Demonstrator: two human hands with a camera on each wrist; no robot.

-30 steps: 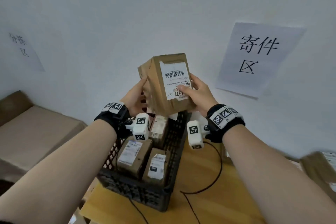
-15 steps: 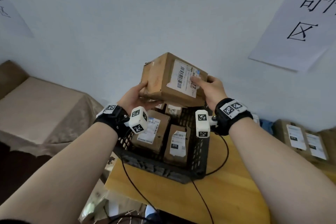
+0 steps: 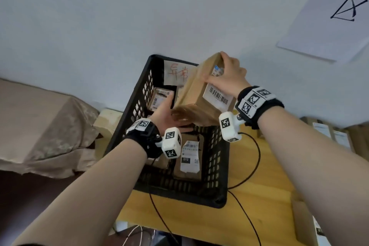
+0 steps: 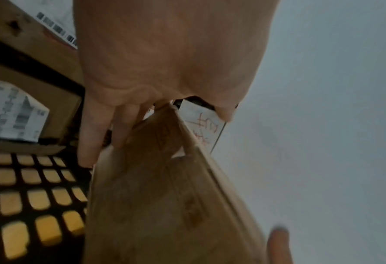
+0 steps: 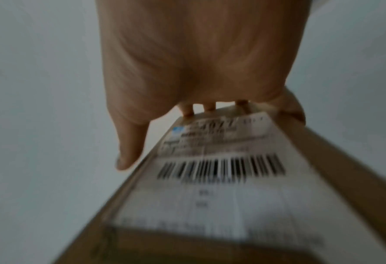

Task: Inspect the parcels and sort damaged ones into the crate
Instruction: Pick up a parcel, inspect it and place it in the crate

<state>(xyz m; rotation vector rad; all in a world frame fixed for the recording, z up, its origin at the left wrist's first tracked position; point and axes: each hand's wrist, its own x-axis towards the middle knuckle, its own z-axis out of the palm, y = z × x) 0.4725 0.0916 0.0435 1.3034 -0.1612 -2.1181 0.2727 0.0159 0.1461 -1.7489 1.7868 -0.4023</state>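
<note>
A brown cardboard parcel (image 3: 191, 94) with a white barcode label hangs tilted over the black plastic crate (image 3: 179, 195). My right hand (image 3: 227, 74) grips its far upper end, with fingers curled over the edge and the thumb by the label. My left hand (image 3: 164, 115) holds the near lower end from beneath. In the left wrist view my left hand (image 4: 165, 132) has the parcel (image 4: 165, 196) wedged between thumb and fingers. In the blurred right wrist view my right hand (image 5: 176, 128) clasps the labelled parcel (image 5: 221, 196). Several labelled parcels (image 3: 189, 156) lie in the crate.
A paper sign with red characters (image 3: 175, 74) hangs inside the crate's back wall. The crate stands on a wooden table (image 3: 259, 195) crossed by black cables (image 3: 253, 156). More parcels (image 3: 327, 136) sit at the right, a cloth-covered block (image 3: 40, 122) at the left, the wall behind.
The parcel went from upright at chest height to tilted and lower, over the crate's back half. My right hand shifted from its side to its top end. The view tipped downward.
</note>
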